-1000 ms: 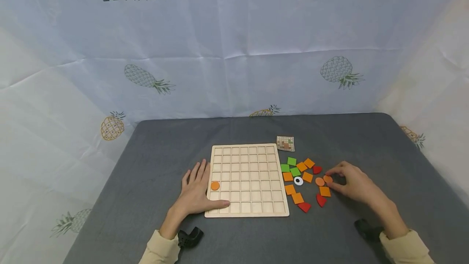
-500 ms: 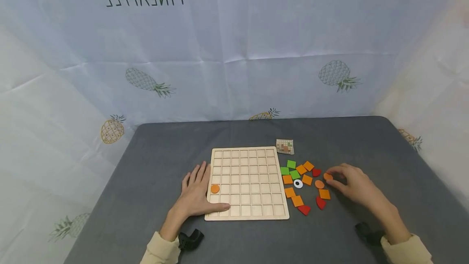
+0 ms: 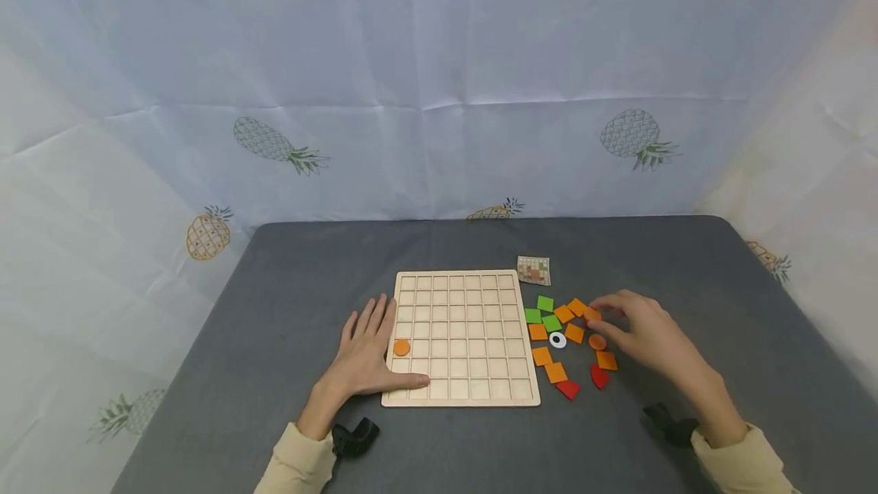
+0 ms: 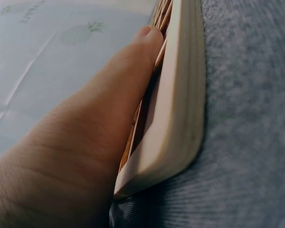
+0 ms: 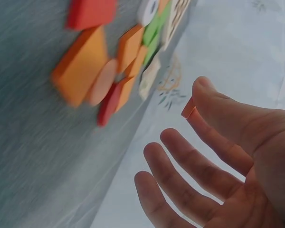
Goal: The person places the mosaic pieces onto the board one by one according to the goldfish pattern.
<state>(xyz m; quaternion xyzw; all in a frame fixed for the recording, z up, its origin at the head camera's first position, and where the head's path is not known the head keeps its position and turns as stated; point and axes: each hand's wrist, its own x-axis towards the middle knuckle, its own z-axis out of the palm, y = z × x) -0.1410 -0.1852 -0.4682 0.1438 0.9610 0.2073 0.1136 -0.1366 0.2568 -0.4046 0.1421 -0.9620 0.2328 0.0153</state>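
One orange disc, right of centre in the head view, pinched between thumb and forefinger of the right hand, the other fingers apart and loosely curved. Beside it, orange squares, green squares and red pieces loose on the grey counter. At lower centre, one wooden grid board, the left hand resting at its left edge, fingers straight and slightly spread, thumb over its lower-left part.
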